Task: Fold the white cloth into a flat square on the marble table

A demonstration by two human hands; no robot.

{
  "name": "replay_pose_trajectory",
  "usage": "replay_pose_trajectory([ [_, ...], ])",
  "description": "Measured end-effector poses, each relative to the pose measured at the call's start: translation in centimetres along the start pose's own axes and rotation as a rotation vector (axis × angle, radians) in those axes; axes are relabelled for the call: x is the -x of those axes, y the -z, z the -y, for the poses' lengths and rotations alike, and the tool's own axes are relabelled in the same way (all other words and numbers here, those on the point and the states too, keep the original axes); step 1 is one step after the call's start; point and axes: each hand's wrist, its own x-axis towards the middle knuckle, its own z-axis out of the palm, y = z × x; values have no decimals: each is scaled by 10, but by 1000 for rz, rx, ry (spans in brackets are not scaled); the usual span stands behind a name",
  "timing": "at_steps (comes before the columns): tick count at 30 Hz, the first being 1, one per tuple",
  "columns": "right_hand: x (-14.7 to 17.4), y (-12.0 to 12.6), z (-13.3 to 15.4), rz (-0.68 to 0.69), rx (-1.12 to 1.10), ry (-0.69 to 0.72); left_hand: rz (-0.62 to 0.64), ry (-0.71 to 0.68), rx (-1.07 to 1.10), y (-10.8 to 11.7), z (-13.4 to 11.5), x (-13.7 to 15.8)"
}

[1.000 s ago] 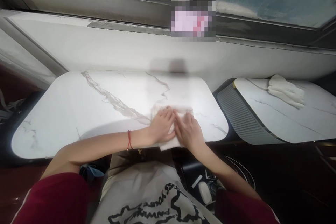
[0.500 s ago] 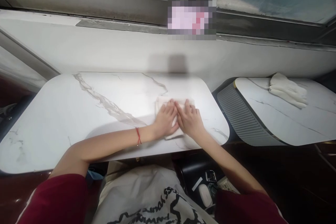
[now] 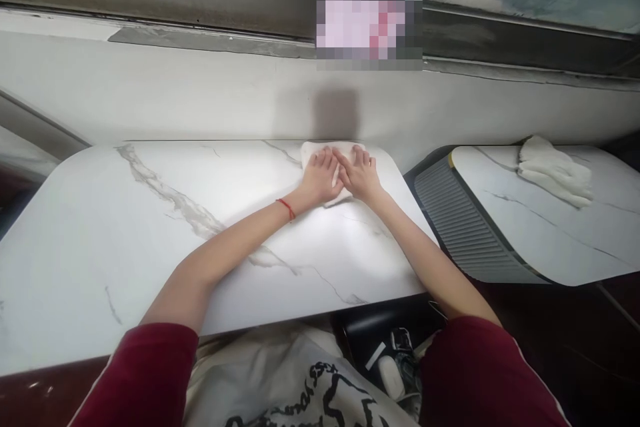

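A folded white cloth (image 3: 345, 197) lies on the white marble-patterned tabletop (image 3: 250, 180), close to its far edge. My left hand (image 3: 321, 178) rests palm down on the cloth's left part, fingers stretched forward. On the right part, my right hand (image 3: 361, 175) presses down flat, its fingers spread. The thumbs and index fingers of both hands come close together in the middle. Much of the cloth is hidden under the hands. A red string bracelet (image 3: 287, 209) circles my left wrist.
Behind the table rises a white wall (image 3: 200, 93) below a window frame. To the right stands a second marble-patterned table (image 3: 540, 233) with a ribbed grey side, bearing a crumpled white cloth (image 3: 555, 170). A white rounded object (image 3: 391, 377) and other small items lie below the front edge.
Both hands have pushed the cloth forward across the tabletop, from its middle to near the wall-side edge. My arms are stretched out further. The view has shifted slightly.
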Motion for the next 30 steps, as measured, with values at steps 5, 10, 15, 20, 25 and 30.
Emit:
replay_pose_trajectory([
  [5,-20,-5,-7,30,-7,8,-71,18,31,-8,11,-19],
  [10,-34,-5,-7,36,25,-51,-158,8,113,-16,26,-31],
  [15,-30,-9,-8,-3,-14,-45,-155,-8,148,-15,37,-31],
  [20,-26,-14,-10,-66,-102,-38,-146,4,165,-11,34,-28],
  [25,-26,-14,-9,-65,-125,-50,-114,112,155,-10,27,-23],
  [30,-23,-11,-7,-54,-139,-60,-64,98,140,-11,28,-20],
])
